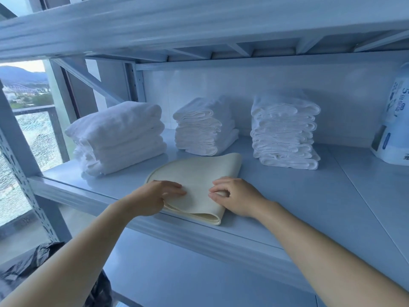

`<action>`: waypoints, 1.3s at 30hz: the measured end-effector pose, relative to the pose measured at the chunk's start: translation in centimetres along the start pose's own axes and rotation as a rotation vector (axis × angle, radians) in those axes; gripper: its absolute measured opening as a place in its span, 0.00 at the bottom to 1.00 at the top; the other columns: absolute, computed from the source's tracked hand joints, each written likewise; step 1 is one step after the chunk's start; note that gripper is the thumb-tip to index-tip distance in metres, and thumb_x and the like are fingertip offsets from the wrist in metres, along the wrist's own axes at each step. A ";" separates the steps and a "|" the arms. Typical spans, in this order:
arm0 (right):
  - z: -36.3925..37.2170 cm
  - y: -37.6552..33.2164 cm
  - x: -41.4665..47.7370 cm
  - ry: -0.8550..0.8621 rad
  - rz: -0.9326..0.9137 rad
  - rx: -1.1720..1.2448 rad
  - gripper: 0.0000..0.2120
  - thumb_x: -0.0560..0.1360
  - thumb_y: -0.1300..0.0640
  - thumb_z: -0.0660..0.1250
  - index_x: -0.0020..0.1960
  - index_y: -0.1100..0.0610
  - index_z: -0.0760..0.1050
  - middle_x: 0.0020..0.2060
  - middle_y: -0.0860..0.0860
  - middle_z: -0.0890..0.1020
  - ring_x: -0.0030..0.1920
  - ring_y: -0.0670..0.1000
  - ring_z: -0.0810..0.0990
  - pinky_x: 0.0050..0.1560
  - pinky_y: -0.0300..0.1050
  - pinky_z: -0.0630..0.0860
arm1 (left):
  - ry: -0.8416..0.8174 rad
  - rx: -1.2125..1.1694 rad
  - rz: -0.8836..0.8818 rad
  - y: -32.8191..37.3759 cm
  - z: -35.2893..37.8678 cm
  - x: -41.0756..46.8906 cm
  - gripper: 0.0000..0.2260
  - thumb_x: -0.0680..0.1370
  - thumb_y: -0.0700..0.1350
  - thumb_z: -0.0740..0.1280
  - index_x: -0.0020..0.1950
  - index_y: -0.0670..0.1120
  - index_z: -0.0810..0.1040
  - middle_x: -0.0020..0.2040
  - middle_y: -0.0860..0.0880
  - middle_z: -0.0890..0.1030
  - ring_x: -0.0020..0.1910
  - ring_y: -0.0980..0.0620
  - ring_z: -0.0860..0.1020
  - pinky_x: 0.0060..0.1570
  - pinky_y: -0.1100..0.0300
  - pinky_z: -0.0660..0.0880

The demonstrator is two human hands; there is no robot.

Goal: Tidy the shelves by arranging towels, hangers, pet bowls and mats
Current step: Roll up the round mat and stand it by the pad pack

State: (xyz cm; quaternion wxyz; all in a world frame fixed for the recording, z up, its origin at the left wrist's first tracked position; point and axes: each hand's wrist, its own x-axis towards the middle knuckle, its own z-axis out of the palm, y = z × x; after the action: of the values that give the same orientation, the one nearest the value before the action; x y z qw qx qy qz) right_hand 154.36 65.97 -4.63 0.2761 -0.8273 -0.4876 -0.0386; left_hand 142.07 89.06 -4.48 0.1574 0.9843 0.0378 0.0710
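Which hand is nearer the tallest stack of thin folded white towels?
Right. The right hand grips the folded cream mat in front of and left of the tall white towel stack; the left hand holds the mat farther left.

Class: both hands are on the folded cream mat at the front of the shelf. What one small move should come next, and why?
Probably ease the folded mat back and slightly rightwards. Its near corner sits at the front lip of the shelf, the left hand and right hand both hold it, and bare shelf lies to its right, before the right towel stack.
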 end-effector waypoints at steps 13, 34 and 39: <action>0.9 -0.3 1.2 -0.084 -0.011 -0.068 0.18 0.79 0.46 0.57 0.51 0.57 0.80 0.52 0.54 0.79 0.59 0.49 0.71 0.59 0.45 0.68 | -0.122 -0.443 -0.025 1.5 -1.4 1.7 0.24 0.71 0.38 0.59 0.57 0.63 0.77 0.67 0.59 0.71 0.63 0.61 0.69 0.61 0.65 0.65; -1.0 4.6 2.5 0.033 -0.041 -0.159 0.25 0.71 0.68 0.61 0.63 0.48 0.75 0.66 0.45 0.72 0.65 0.45 0.69 0.63 0.28 0.58 | 0.060 0.003 0.084 0.6 1.0 7.3 0.16 0.72 0.46 0.66 0.59 0.58 0.76 0.60 0.57 0.73 0.60 0.55 0.72 0.59 0.60 0.68; -0.5 5.2 2.5 0.091 -0.103 -0.176 0.21 0.72 0.66 0.64 0.61 0.48 0.77 0.63 0.47 0.75 0.64 0.48 0.71 0.62 0.36 0.64 | 0.200 -0.119 0.154 2.5 2.7 8.4 0.15 0.72 0.37 0.63 0.53 0.53 0.78 0.52 0.55 0.76 0.50 0.54 0.76 0.47 0.65 0.68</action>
State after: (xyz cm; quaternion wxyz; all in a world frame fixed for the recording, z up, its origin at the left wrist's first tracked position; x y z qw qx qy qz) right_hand 160.09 65.78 -5.56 0.2217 -0.8197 -0.5112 -0.1329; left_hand 150.90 86.69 -5.18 0.2052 0.9611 -0.0266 0.1827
